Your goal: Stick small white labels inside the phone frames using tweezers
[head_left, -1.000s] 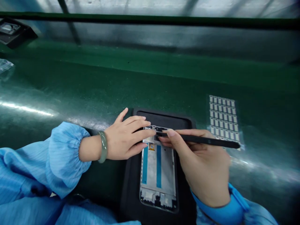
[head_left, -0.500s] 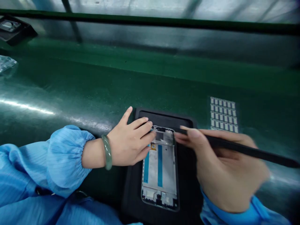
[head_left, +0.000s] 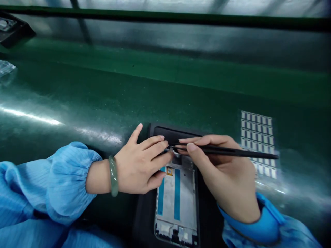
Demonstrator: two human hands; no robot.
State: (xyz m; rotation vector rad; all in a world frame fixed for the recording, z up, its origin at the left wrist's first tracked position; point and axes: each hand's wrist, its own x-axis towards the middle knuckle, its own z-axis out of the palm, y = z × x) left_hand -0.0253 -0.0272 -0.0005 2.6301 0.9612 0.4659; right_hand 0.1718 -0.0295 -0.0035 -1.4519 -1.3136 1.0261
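Observation:
A phone's metal mid-frame (head_left: 165, 206) with two blue adhesive strips lies in a black recessed holder (head_left: 144, 210). My left hand (head_left: 142, 163) rests at its upper left edge with fingers stretched out and apart, its fingertips over the frame's top corner. Black tweezers (head_left: 227, 151) are pinched in my right hand (head_left: 227, 179). Their tips reach the top edge of the frame, close to my left fingertips; whether they grip anything there cannot be made out. A small orange flex contact (head_left: 169, 171) shows beside my left thumb.
To the right lies a clear sheet of small pale stickers (head_left: 257, 132) in rows, partly behind my right hand. Another black holder (head_left: 18, 31) stands at the far left on the green bench mat (head_left: 103, 89). Below it is a clear plastic bag (head_left: 6, 69).
My right hand has moved left with the tweezers, bringing their tips over the frame's top edge beside my left fingers. My left hand stays at the frame. The view has shifted slightly.

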